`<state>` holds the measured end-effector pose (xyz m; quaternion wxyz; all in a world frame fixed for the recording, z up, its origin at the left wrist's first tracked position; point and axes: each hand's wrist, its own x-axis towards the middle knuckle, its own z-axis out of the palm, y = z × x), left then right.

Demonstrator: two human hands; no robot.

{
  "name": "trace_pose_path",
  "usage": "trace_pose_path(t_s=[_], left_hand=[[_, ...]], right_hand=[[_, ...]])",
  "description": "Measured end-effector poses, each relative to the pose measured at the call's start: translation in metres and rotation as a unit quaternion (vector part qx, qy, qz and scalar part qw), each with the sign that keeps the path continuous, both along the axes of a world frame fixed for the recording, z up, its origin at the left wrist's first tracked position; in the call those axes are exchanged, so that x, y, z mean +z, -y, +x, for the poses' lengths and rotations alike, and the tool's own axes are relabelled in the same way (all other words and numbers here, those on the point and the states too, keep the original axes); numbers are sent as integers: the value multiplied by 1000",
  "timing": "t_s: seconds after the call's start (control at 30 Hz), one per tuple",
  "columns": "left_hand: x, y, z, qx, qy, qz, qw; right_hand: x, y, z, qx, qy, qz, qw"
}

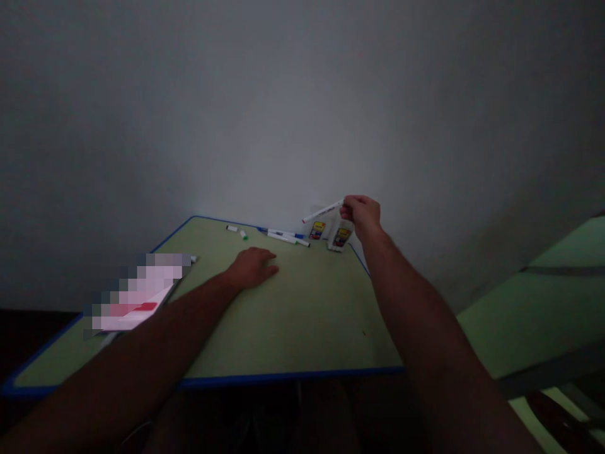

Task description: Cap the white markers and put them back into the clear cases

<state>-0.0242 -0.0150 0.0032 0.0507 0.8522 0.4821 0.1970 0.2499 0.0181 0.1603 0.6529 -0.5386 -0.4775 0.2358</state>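
Note:
My right hand (362, 214) is raised at the back right of the table, closed on one end of a slim white marker (322, 212). Its reddish tip points left and slightly down. Just below and behind it stand two clear packs with colourful labels, a left pack (317, 230) and a right pack (342, 237). My left hand (253, 267) rests on the tabletop with its fingers stretched out, holding nothing. Beyond it, several white markers (282, 238) with blue, green and black ends lie together near the back edge. A black-ended cap (232, 228) and a green-ended cap (244, 234) lie left of them.
The pale green table (302, 315) has a blue rim and meets a grey wall (283, 113) at the back. A bright, pixelated device or sheet (142, 296) lies at the left. Another green surface (543, 315) is at the right.

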Motion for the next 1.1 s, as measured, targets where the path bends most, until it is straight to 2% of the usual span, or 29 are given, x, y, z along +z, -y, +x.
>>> trace_pose_path(t_s=[0.17,0.33,0.43,0.6,0.83,1.03,1.1], left_hand=[[1,3,2,12,-23,-9,1000],[-1,2,3,17,-19,-8,1000],[0,3,3,14,-20,-7,1000],[1,5,3,21,-17,-5,1000],[-1,5,4,21,-16,-1,1000],[0,5,4,21,-9,-8,1000],[0,6,4,22,-9,-7,1000]], right_hand=[[34,-19,8,-65,28,24,997],[45,-44,15,-121,92,34,988],[40,-62,19,-142,158,14,977],[22,-85,17,-131,255,-53,957],[-2,-100,3,-109,421,-107,894],[-13,-115,-2,-87,475,-157,862],[-13,-120,-3,-70,469,-143,869]])
